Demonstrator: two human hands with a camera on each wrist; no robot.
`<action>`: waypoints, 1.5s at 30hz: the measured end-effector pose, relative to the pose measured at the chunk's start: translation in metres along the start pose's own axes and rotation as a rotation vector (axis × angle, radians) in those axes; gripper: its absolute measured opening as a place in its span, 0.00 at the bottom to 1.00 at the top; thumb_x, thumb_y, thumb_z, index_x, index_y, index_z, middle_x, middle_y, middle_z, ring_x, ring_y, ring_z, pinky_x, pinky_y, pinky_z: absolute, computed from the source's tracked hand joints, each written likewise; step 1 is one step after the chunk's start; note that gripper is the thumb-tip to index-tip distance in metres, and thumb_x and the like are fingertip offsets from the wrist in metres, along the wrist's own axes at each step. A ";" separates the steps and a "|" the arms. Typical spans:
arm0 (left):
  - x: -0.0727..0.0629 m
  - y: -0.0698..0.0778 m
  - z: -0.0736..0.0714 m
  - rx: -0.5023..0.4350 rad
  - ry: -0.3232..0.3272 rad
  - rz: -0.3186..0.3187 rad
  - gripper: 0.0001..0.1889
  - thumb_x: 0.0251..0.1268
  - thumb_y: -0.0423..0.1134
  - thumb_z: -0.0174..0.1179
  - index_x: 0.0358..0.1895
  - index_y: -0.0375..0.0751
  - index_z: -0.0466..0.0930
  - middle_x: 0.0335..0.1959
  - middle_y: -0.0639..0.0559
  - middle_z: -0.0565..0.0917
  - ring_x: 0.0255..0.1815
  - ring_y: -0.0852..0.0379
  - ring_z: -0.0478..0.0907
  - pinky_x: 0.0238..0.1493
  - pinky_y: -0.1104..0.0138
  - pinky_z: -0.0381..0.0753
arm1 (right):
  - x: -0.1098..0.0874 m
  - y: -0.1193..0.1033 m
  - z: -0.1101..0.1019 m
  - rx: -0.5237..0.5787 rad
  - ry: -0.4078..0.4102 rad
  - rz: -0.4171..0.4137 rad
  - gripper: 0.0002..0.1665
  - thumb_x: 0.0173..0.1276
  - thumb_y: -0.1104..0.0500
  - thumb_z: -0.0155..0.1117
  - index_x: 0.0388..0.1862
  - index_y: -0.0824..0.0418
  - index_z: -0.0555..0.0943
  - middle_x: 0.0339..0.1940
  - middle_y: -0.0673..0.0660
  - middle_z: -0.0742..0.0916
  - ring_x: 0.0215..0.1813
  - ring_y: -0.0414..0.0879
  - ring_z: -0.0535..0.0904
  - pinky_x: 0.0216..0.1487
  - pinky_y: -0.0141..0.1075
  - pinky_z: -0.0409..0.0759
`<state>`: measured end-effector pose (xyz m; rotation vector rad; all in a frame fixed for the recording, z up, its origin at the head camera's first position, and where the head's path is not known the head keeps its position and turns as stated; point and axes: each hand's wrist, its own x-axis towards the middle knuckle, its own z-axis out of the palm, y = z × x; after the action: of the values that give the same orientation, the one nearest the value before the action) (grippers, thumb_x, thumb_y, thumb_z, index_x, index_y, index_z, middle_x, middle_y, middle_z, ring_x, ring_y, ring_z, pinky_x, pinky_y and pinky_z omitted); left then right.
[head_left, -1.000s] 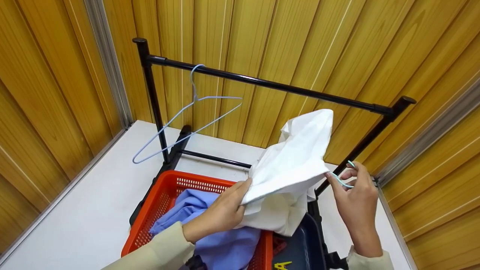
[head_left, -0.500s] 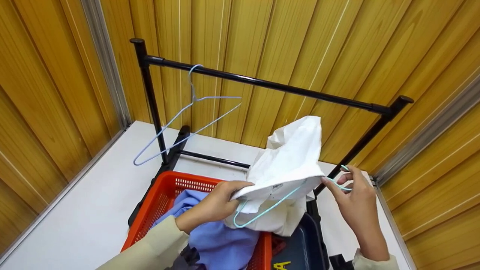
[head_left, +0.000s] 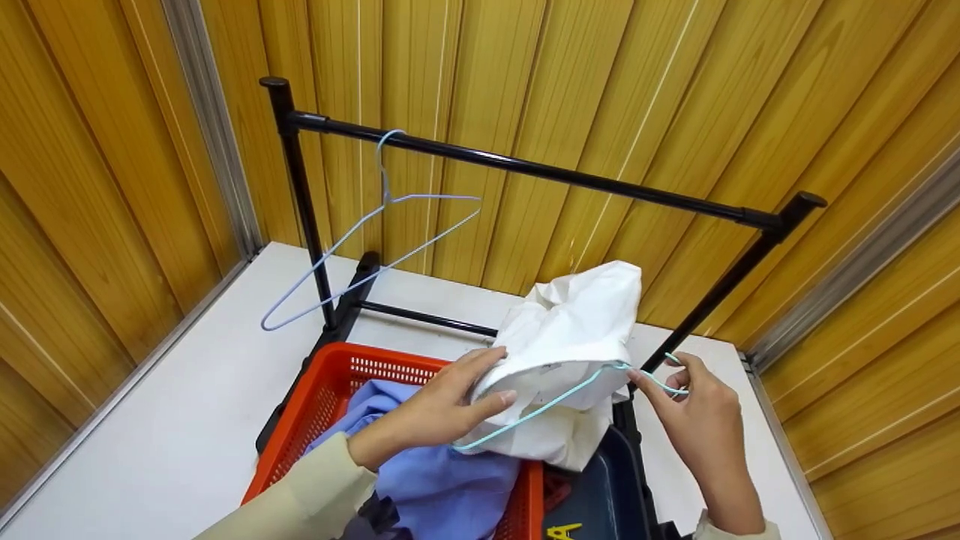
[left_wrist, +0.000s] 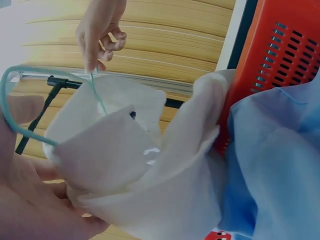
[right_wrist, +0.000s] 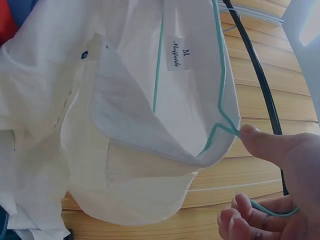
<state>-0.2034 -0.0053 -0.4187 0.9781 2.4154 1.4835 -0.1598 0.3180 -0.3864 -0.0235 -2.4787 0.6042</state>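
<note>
A white shirt (head_left: 577,315) with a size M label (right_wrist: 179,53) inside its collar sits bunched above the red basket. My right hand (head_left: 701,420) pinches a mint-green wire hanger (head_left: 536,414) at the neck between thumb and forefinger, its hook reaching back under the curled fingers. The hanger's body lies across the shirt's neck opening, one arm seen inside it. My left hand (head_left: 442,397) touches the shirt's left edge with its fingers, thumb spread away from them. In the left wrist view the hanger's end (left_wrist: 22,131) passes beside that thumb.
A black garment rack (head_left: 525,166) stands behind, with a lilac hanger (head_left: 352,289) on its bar's left part. The red basket (head_left: 330,360) holds a blue garment (head_left: 450,480). Right of it, a dark bin (head_left: 611,480) contains a yellow clothespin (head_left: 562,531) and a red one.
The shirt has come down and its neck opening now faces me, showing the hanger. My left thumb has lifted off the fabric. The right hand has moved slightly left and down with the hanger.
</note>
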 end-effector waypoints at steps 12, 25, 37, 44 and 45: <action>-0.015 0.023 -0.012 0.311 -0.194 -0.060 0.55 0.67 0.62 0.68 0.87 0.38 0.49 0.87 0.42 0.52 0.83 0.42 0.55 0.78 0.43 0.60 | -0.012 -0.004 0.005 -0.047 0.072 -0.036 0.27 0.58 0.49 0.84 0.40 0.72 0.86 0.27 0.63 0.89 0.28 0.60 0.87 0.30 0.57 0.82; -0.018 0.024 -0.005 0.527 -0.092 -0.051 0.36 0.66 0.32 0.69 0.77 0.30 0.68 0.74 0.36 0.73 0.63 0.37 0.80 0.62 0.42 0.80 | -0.028 -0.026 0.010 -0.068 0.140 -0.176 0.30 0.52 0.44 0.87 0.33 0.68 0.83 0.18 0.51 0.84 0.19 0.49 0.78 0.21 0.47 0.75; -0.019 0.016 -0.012 0.442 -0.106 -0.014 0.33 0.69 0.28 0.63 0.77 0.32 0.69 0.73 0.39 0.75 0.62 0.42 0.80 0.62 0.43 0.80 | -0.030 -0.033 0.013 -0.011 0.129 -0.053 0.28 0.51 0.49 0.88 0.43 0.64 0.84 0.23 0.44 0.83 0.25 0.46 0.82 0.25 0.45 0.76; -0.021 0.012 -0.016 0.384 -0.121 0.015 0.32 0.68 0.25 0.60 0.76 0.33 0.71 0.74 0.41 0.75 0.63 0.43 0.79 0.65 0.44 0.78 | -0.031 -0.032 0.025 0.013 -0.038 0.055 0.29 0.62 0.49 0.83 0.55 0.64 0.85 0.38 0.54 0.87 0.28 0.47 0.82 0.28 0.40 0.74; -0.022 0.012 -0.017 0.384 -0.122 0.027 0.31 0.67 0.24 0.59 0.75 0.33 0.72 0.73 0.41 0.76 0.64 0.43 0.79 0.65 0.44 0.78 | -0.032 -0.031 0.028 0.017 -0.056 0.053 0.29 0.63 0.50 0.83 0.57 0.63 0.84 0.40 0.55 0.86 0.28 0.47 0.81 0.28 0.39 0.74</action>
<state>-0.1884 -0.0269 -0.4047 1.1364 2.6572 0.9482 -0.1447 0.2738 -0.4105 -0.0659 -2.5341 0.6567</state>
